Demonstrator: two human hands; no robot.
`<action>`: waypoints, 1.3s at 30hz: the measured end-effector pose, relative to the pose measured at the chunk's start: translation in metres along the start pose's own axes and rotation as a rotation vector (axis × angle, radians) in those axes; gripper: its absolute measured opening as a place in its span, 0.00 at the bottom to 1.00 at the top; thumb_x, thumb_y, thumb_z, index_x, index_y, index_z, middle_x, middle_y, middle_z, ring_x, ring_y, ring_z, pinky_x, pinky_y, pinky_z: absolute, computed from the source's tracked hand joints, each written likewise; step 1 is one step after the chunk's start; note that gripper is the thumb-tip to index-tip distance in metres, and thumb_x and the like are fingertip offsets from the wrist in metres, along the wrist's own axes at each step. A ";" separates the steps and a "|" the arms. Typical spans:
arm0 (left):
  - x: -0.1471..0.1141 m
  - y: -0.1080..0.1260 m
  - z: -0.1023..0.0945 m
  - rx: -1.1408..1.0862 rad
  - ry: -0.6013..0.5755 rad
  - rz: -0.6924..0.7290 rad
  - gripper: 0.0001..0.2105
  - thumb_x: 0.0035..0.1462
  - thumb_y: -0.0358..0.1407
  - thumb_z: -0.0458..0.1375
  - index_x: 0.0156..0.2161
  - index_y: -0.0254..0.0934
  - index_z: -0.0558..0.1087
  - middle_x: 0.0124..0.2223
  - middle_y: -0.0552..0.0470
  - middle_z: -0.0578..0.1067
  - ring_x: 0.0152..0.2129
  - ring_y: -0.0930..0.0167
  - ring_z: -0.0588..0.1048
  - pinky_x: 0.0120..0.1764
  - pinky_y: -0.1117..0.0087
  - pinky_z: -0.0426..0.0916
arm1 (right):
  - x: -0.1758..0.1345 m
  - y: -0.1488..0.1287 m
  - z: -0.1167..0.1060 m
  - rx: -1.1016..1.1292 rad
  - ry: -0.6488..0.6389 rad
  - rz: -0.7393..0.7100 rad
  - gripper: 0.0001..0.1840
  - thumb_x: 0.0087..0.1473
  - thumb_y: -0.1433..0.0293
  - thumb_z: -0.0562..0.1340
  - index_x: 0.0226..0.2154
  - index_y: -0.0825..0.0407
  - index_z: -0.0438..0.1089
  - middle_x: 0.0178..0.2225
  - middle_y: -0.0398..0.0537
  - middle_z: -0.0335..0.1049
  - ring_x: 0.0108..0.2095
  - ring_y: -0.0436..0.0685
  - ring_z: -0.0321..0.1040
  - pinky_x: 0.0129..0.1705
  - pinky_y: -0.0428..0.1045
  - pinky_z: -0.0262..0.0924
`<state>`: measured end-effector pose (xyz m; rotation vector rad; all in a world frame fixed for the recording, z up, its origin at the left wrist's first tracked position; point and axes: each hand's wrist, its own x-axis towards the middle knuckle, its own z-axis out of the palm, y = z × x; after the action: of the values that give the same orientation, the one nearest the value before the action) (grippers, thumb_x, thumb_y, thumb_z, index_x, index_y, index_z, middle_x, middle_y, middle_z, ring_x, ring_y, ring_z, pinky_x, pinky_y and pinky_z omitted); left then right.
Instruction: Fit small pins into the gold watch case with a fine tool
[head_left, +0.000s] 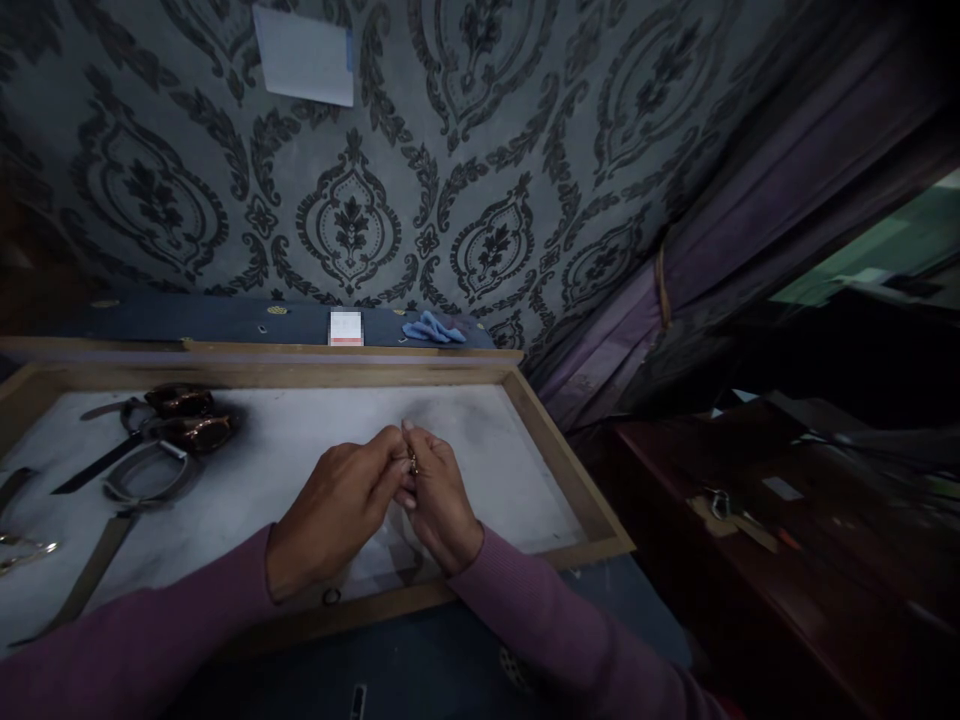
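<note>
My left hand and my right hand meet over the middle of a wooden-framed tray with a white bottom. Both are closed, fingertips pinched together around a small gold-coloured piece of jewellery. Most of that piece is hidden by the fingers, so its exact kind does not show. Below my left wrist, a small dark ring lies at the tray's near edge.
Sunglasses, a watch with a grey-green strap and a shiny metal item lie at the tray's left. Behind it are a small white box and a blue cloth. A reddish-brown table stands right.
</note>
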<state>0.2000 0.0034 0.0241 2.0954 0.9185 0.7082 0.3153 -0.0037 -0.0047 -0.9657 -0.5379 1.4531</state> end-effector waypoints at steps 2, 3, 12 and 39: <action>0.000 0.000 0.000 -0.032 0.002 -0.002 0.07 0.63 0.31 0.47 0.32 0.39 0.61 0.27 0.56 0.74 0.25 0.71 0.75 0.30 0.72 0.63 | 0.001 0.001 0.000 0.002 0.003 0.002 0.27 0.41 0.50 0.68 0.19 0.51 0.56 0.12 0.30 0.49 0.12 0.40 0.40 0.10 0.37 0.35; 0.000 0.000 -0.001 -0.046 0.003 -0.002 0.07 0.63 0.31 0.47 0.33 0.38 0.62 0.27 0.56 0.74 0.26 0.71 0.75 0.30 0.72 0.63 | 0.001 0.001 -0.001 0.003 0.007 0.003 0.27 0.41 0.50 0.68 0.19 0.51 0.56 0.12 0.30 0.49 0.12 0.40 0.40 0.10 0.37 0.35; -0.002 0.001 0.000 -0.064 0.019 0.000 0.07 0.63 0.31 0.48 0.32 0.39 0.61 0.27 0.58 0.73 0.26 0.72 0.74 0.30 0.72 0.62 | -0.001 -0.003 0.000 0.036 0.019 0.012 0.25 0.39 0.54 0.71 0.20 0.52 0.58 0.13 0.30 0.50 0.13 0.40 0.41 0.10 0.37 0.36; 0.001 0.002 -0.001 -0.064 0.028 -0.007 0.07 0.63 0.31 0.47 0.32 0.38 0.62 0.28 0.56 0.71 0.25 0.72 0.72 0.30 0.72 0.62 | -0.002 -0.006 0.001 0.052 0.026 0.016 0.26 0.40 0.53 0.71 0.19 0.53 0.58 0.14 0.32 0.52 0.13 0.40 0.41 0.10 0.36 0.35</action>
<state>0.2008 0.0036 0.0268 2.0303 0.9066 0.7546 0.3182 -0.0041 0.0010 -0.9481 -0.4718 1.4607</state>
